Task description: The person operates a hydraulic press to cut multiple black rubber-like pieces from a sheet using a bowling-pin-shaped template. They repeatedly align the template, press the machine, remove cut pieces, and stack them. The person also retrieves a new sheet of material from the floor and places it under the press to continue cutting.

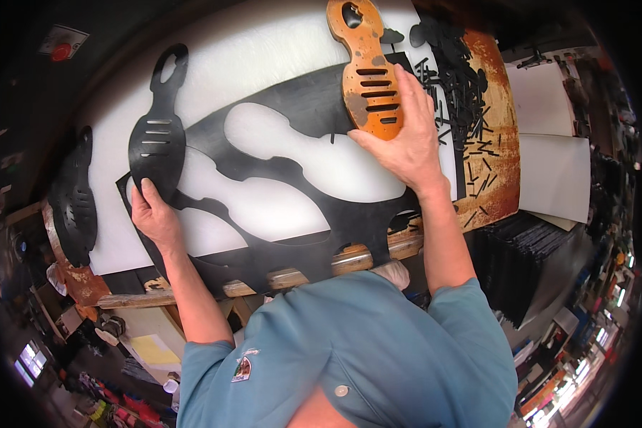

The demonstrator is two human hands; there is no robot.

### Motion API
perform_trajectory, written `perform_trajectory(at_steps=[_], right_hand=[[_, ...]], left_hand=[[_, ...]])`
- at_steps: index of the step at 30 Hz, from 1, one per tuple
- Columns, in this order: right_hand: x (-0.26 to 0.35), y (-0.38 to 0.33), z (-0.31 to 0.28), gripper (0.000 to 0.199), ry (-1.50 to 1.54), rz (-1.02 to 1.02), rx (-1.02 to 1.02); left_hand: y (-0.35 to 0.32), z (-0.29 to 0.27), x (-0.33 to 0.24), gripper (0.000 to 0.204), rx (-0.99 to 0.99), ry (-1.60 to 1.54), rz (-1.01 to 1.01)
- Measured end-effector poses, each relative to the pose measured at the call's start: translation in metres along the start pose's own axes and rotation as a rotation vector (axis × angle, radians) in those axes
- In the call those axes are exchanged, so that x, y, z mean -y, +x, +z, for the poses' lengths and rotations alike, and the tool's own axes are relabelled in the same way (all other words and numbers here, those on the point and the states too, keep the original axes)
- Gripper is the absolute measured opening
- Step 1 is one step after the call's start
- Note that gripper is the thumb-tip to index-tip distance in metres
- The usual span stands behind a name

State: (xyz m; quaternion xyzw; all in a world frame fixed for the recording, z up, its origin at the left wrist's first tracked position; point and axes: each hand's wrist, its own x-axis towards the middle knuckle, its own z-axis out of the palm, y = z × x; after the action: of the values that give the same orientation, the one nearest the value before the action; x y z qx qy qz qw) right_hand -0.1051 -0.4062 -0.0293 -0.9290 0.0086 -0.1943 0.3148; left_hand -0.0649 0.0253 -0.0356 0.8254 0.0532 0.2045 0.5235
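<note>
My left hand (155, 218) pinches the lower end of a black slotted cut-out piece (158, 146), thumb on top. The piece has a rounded body, a narrow neck and a loop-shaped end pointing away from me. My right hand (411, 139) grips the rounded near end of an orange, worn cutting die (367, 71) of like outline, with several slots and a hole at its far end. Below both hands a black sheet (314, 165) with large cut-out openings lies on a white board (264, 68). The sheet's near edge hangs over the table's front.
Black slotted pieces (75, 207) are stacked at the left edge. Small black scraps (460, 78) lie heaped at the far right, with thin strips scattered over a rusty brown surface (505, 143). To the right stand a stack of black sheets (531, 264) and white panels (555, 175).
</note>
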Motion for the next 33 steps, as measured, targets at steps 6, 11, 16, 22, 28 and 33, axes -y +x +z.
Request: perform_trajectory(at_steps=[6, 11, 16, 22, 28, 33], right_hand=[[-0.020, -0.015, -0.022, 0.049, 0.266, 0.174, -0.040], [-0.016, -0.015, -0.023, 0.027, 0.077, 0.011, -0.083], [-0.021, 0.013, -0.043, 0.028, -0.102, -0.217, -0.027], [-0.039, 0.047, -0.056, 0.021, -0.091, -0.625, 0.197], [-0.043, 0.046, -0.049, 0.021, -0.040, -0.638, 0.199], [-0.046, 0.054, -0.056, 0.018, -0.014, -0.648, 0.269]], left_hand=[[0.000, -0.003, 0.002, 0.033, 0.002, 0.002, -0.019], [0.001, -0.004, 0.004, 0.031, -0.026, 0.076, -0.040], [0.000, -0.005, 0.004, 0.032, -0.001, 0.057, -0.007], [0.001, -0.004, 0.005, 0.035, -0.041, 0.039, -0.013], [0.002, -0.008, 0.011, 0.033, -0.028, 0.055, -0.016], [0.001, -0.010, 0.012, 0.033, -0.023, 0.057, 0.006]])
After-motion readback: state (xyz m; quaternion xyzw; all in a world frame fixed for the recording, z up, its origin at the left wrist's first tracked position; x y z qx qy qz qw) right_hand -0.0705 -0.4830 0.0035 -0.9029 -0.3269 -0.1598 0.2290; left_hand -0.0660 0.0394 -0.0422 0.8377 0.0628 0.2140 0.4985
